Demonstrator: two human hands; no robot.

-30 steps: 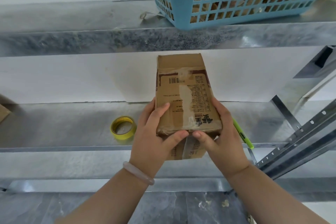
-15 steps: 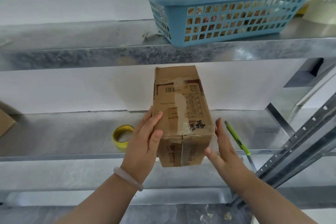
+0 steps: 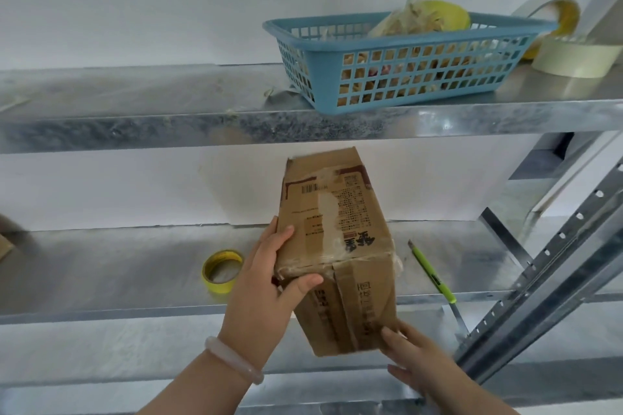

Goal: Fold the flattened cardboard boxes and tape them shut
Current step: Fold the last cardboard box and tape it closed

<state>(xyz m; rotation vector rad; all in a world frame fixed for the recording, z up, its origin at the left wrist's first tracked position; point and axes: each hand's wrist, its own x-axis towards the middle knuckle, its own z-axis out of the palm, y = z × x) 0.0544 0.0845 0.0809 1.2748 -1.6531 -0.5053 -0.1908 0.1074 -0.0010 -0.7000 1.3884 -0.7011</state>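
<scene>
Head view records a closed cardboard box (image 3: pixel 337 212) held off the middle shelf (image 3: pixel 101 273), tilted, with its far end just below the upper shelf (image 3: pixel 135 118). Clear tape runs along the box's top face and down the near end. The left hand (image 3: pixel 263 290), with a pale bracelet (image 3: pixel 232 360) at the wrist, grasps the box's near left corner, fingers on the left side and thumb curled onto the near end. The right hand (image 3: pixel 418 360) is released, its straight fingers resting against the lower right corner of the near end. A yellow tape roll (image 3: pixel 222 271) lies flat on the middle shelf just left of the left hand. A green-handled tool (image 3: pixel 435 274) lies on the same shelf to the right of the box. A blue basket (image 3: pixel 397 61) and a pale tape roll (image 3: pixel 576 57) stand on the upper shelf.
</scene>
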